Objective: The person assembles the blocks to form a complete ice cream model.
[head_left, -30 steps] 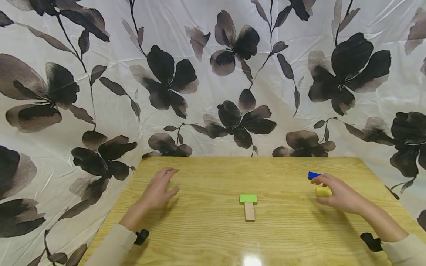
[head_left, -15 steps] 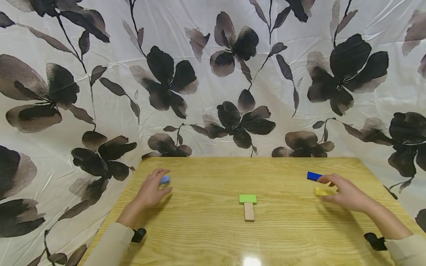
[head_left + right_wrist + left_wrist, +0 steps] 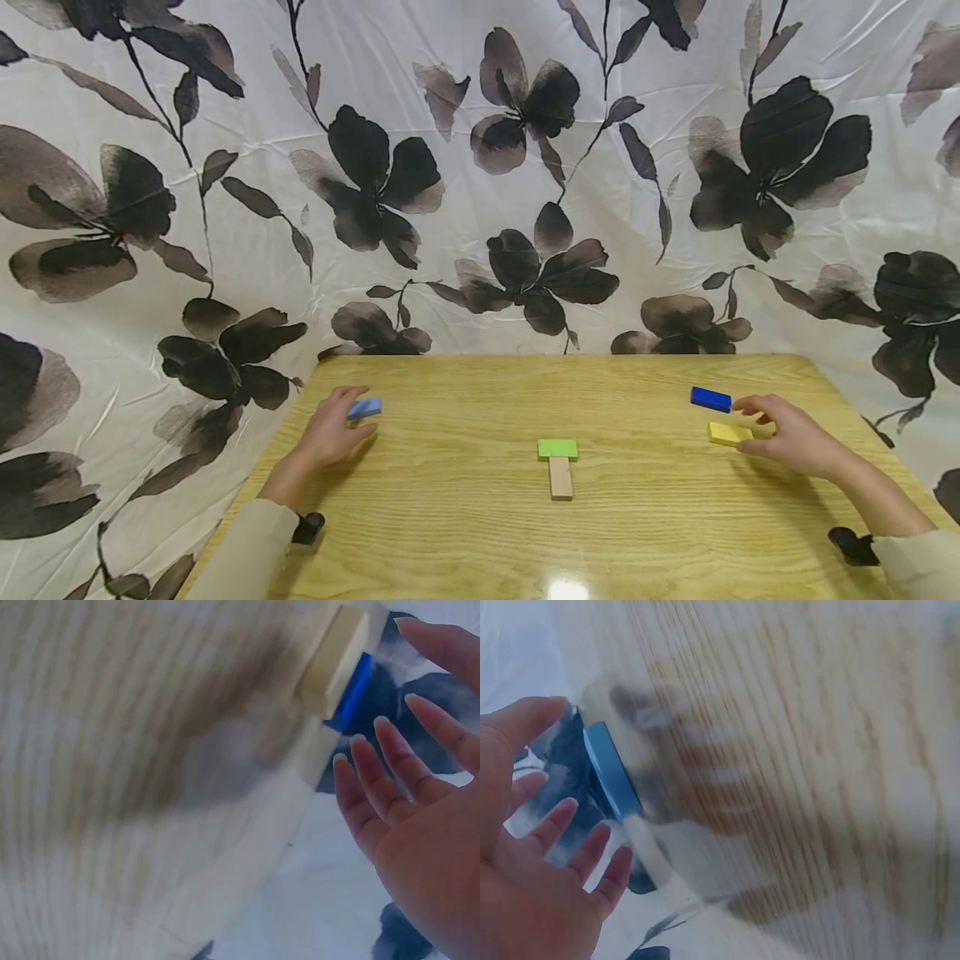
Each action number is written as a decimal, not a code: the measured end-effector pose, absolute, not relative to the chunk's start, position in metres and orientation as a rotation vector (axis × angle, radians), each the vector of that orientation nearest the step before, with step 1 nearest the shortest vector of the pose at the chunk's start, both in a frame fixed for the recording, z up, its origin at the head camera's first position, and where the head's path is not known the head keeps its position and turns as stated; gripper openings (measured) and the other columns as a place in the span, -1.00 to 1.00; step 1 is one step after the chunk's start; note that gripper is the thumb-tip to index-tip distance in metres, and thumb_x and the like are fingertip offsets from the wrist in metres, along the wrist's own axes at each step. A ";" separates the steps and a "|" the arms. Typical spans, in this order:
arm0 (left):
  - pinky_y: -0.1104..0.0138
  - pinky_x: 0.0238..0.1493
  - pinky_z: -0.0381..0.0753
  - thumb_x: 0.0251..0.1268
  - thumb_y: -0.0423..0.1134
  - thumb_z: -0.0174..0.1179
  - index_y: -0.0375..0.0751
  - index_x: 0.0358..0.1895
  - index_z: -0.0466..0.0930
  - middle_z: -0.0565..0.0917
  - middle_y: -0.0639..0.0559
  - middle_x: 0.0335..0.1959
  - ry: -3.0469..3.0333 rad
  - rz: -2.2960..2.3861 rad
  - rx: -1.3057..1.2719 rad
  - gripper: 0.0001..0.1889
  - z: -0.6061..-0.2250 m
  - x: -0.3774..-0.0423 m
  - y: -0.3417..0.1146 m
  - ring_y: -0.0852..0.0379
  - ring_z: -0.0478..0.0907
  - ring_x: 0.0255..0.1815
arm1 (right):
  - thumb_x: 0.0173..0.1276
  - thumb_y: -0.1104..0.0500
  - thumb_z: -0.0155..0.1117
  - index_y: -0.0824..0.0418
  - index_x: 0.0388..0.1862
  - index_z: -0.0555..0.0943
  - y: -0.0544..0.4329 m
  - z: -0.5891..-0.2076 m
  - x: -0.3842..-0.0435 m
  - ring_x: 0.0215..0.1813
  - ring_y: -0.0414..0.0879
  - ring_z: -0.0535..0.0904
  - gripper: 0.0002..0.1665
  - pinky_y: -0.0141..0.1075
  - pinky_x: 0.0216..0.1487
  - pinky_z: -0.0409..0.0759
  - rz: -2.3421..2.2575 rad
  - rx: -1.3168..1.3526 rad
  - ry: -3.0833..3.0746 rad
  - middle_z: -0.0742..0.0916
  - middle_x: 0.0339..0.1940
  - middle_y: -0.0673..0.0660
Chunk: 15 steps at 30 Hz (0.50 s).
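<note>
Head view, colours: light blue rectangular block (image 3: 365,407), solid; dark blue rectangular block (image 3: 711,399), solid; yellow rectangular block (image 3: 727,434), solid; bright green rectangular block (image 3: 558,450), solid; pale tan rectangular block (image 3: 561,479). Yellow-brown wood-grain tabletop (image 3: 465,533): fine, darker streaks, one white glare patch. White fabric backdrop (image 3: 442,325): large flowers printed black fading to taupe, with dark stems and leaves. Left sleeve (image 3: 251,550) and right sleeve (image 3: 917,568): plain cream. Right wrist view dim and soft; yellow block reads paler there, possibly a camera cast. Tabletop there: washed-out beige, brownish streaks.
</note>
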State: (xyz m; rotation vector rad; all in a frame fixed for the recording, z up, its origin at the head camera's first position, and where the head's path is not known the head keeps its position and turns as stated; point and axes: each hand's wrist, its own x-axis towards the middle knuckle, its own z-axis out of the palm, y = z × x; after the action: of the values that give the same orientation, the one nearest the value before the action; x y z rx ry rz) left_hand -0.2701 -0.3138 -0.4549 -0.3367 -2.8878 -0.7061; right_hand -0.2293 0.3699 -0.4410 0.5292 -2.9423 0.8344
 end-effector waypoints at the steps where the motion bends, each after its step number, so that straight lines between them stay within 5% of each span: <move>1: -0.36 0.20 0.36 0.33 -0.23 0.39 -0.37 0.46 0.35 0.38 -0.44 0.38 -2.895 -0.709 -0.325 -0.30 -0.456 -0.271 -0.315 -0.54 0.33 0.32 | 0.17 0.26 0.57 0.56 0.22 0.49 0.371 -0.442 -0.230 -0.02 0.37 0.59 -0.29 0.22 -0.04 0.61 0.841 0.527 -2.942 0.61 0.07 0.53; 11: -0.32 0.29 0.34 0.33 -0.23 0.36 -0.47 0.46 0.30 0.34 -0.53 0.35 -2.947 -0.764 -0.269 -0.28 -0.463 -0.276 -0.323 -0.53 0.33 0.34 | 0.18 0.26 0.56 0.61 0.21 0.45 0.377 -0.453 -0.235 -0.03 0.34 0.61 -0.26 0.15 -0.06 0.61 0.927 0.446 -3.010 0.60 0.03 0.58; 15: -0.29 0.28 0.37 0.35 -0.24 0.34 -0.52 0.45 0.27 0.31 -0.58 0.34 -2.966 -0.801 -0.263 -0.29 -0.465 -0.278 -0.327 -0.52 0.37 0.29 | 0.18 0.24 0.56 0.63 0.21 0.44 0.379 -0.454 -0.237 -0.06 0.23 0.60 -0.25 -0.05 -0.11 0.62 0.951 0.426 -3.033 0.63 -0.02 0.49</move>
State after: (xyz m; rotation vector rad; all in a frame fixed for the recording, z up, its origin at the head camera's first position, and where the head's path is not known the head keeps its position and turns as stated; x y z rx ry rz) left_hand -0.2783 -0.3270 -0.4649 -0.2634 -2.9657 -0.8007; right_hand -0.2374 0.3787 -0.4535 0.4261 -3.0333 0.9505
